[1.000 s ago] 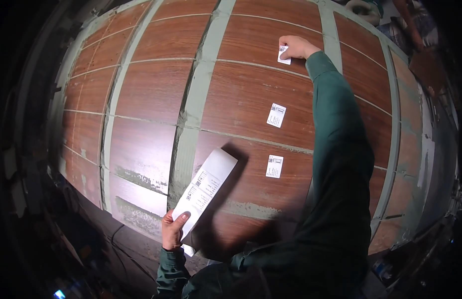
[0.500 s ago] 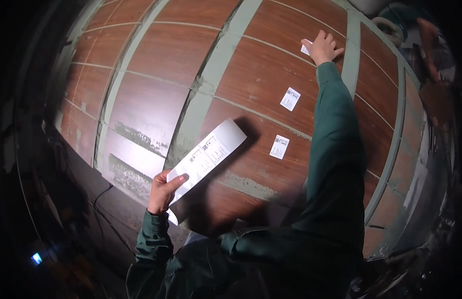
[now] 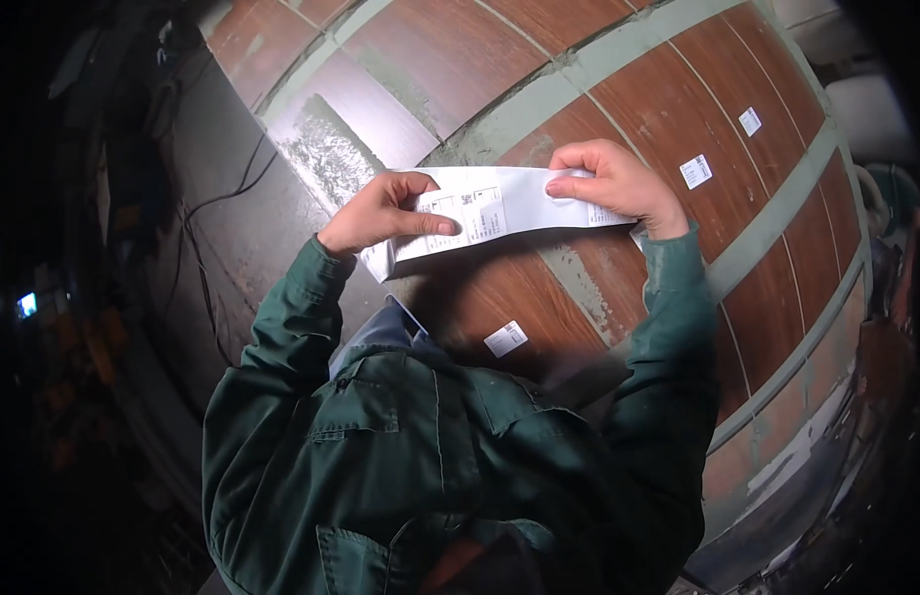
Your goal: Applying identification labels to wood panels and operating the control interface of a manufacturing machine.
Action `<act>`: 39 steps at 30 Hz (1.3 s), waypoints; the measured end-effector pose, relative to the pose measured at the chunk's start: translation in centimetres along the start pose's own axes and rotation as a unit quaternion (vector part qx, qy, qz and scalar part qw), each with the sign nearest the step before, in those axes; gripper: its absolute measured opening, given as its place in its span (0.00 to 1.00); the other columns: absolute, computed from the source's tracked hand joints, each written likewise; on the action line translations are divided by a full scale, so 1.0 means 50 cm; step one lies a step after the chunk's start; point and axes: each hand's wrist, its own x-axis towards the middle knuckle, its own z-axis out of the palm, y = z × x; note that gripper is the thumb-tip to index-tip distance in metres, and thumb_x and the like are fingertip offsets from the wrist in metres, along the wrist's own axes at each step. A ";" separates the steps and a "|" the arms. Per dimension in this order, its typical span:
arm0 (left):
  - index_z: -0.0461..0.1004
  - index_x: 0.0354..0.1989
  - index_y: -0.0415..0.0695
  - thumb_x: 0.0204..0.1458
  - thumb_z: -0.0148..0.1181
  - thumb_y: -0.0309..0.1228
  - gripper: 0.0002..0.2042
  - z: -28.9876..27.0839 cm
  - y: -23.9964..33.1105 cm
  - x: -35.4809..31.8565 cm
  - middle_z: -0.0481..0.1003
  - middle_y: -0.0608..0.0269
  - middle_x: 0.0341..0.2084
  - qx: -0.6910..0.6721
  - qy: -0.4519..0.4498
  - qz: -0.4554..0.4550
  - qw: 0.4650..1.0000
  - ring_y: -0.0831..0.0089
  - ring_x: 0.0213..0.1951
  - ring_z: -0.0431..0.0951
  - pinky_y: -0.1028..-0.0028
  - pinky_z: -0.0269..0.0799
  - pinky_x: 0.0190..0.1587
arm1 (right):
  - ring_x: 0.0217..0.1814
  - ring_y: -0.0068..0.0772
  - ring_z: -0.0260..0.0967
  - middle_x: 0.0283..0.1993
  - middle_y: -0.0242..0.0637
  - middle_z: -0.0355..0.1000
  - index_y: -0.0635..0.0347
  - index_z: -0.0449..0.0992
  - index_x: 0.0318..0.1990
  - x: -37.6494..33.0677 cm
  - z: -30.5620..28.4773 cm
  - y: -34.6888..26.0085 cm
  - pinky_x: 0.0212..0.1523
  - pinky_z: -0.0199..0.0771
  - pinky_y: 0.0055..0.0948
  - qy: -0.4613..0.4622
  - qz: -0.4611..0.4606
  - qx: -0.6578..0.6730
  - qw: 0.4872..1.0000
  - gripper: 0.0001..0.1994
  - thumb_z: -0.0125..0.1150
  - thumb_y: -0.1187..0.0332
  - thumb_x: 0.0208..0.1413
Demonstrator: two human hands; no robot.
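A long white strip of printed labels stretches between my hands, above brown wood-look panels. My left hand is closed on its left part, thumb on top beside the printed labels. Thumb and bent fingers of my right hand pinch the strip at its right part, where the surface is mostly blank white. Three small white labels lie on the panels: one label at the far right, another label nearer, and a third label close to my body, below the strip.
Pale green mortar-like bands run between the brown panels. Grey-green residue smears a panel at the left. Dark cables lie on the grey floor to the left. At the far right stand pale rounded objects.
My right hand has left the far panel and come back to grip the strip. A label now shows where it was. The view has turned, and the strip is held more level.
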 end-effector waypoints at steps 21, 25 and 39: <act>0.75 0.33 0.39 0.43 0.67 0.27 0.10 -0.062 -0.041 -0.072 0.76 0.71 0.27 0.019 0.078 0.009 0.997 0.85 0.31 0.73 0.83 0.69 0.36 | 0.30 0.15 0.63 0.26 0.29 0.70 0.65 0.72 0.30 0.051 0.035 -0.035 0.32 0.64 0.20 -0.004 -0.026 -0.119 0.993 0.07 0.56 0.69 0.52; 0.75 0.33 0.39 0.44 0.67 0.29 0.10 -0.061 -0.043 -0.062 0.76 0.69 0.27 0.025 0.075 0.015 0.997 0.84 0.30 0.73 0.83 0.69 0.35 | 0.29 0.15 0.63 0.26 0.30 0.70 0.65 0.72 0.31 0.041 0.034 -0.029 0.32 0.64 0.20 0.010 -0.022 -0.112 0.993 0.07 0.56 0.69 0.52; 0.71 0.36 0.38 0.52 0.54 0.22 0.04 0.036 0.021 0.065 0.72 0.71 0.28 -0.207 -0.005 0.043 0.977 0.86 0.32 0.71 0.86 0.66 0.37 | 0.41 0.19 0.66 0.38 0.29 0.71 0.62 0.72 0.42 0.059 0.059 -0.027 0.45 0.66 0.23 0.026 -0.155 0.026 0.987 0.12 0.57 0.77 0.47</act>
